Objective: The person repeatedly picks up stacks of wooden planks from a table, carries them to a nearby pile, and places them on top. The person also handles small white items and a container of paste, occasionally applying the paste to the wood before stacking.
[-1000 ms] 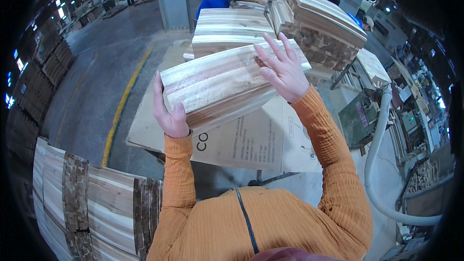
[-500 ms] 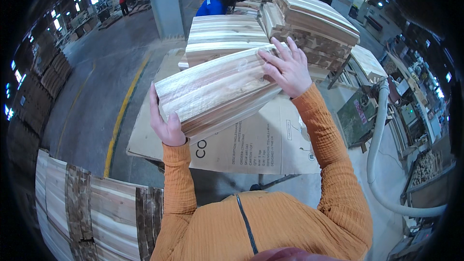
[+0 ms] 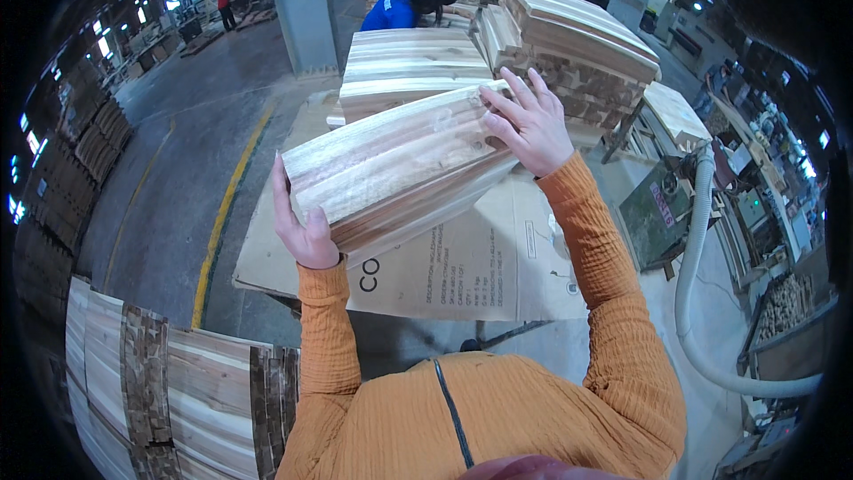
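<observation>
Both hands clamped on wood panel stack [image 3: 400, 169]: left hand [image 3: 302, 231] near end, right hand [image 3: 529, 129] far end; keep level, edges flush over cardboard [image 3: 444, 276].

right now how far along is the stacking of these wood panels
Looks partway. Done: one neat stack of panels already stands ahead, with another tilted pile to its right. In hand: a bundle of panels held above the cardboard sheet, left hand on its near end, right hand spread on its far end. Left: more panels lie at lower left.
</observation>
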The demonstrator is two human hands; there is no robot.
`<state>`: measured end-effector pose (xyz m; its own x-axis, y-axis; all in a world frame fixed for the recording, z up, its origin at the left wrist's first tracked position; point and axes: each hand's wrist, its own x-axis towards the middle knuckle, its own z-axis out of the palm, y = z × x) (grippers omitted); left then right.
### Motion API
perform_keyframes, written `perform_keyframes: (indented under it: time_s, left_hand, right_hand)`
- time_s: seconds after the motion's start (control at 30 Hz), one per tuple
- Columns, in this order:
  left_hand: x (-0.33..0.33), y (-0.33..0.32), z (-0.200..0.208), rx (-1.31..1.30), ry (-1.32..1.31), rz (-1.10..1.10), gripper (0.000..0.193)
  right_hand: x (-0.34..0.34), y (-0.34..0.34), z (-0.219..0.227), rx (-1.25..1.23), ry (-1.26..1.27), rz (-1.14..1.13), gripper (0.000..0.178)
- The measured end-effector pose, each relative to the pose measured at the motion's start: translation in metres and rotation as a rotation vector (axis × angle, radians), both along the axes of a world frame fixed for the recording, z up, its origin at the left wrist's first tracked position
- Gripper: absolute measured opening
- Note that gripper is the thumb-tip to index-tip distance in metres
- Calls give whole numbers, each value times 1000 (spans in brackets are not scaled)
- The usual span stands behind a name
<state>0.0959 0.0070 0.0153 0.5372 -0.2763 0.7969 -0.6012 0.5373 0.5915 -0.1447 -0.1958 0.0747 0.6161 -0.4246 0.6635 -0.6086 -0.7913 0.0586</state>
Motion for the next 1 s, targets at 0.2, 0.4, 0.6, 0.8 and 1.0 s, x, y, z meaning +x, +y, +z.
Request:
perform_keyframes:
  time_s: [0.2,0.4,0.6,0.8,1.0]
  left_hand:
    - [-3,-1,3,-12,59,-24,72]
    - [0,1,4,-7,65,-14,69]
    - [-3,-3,5,-27,80,-34,69]
    - [-1,1,3,-9,60,-14,73]
    - [-2,2,3,-5,68,-9,73]
  right_hand:
    - [5,-3,1,48,5,-12,47]
    - [3,-1,-2,54,-24,6,50]
    - [5,-2,-1,93,-69,44,50]
    - [6,5,-2,42,-42,-21,50]
    - [9,3,5,44,-65,-23,45]
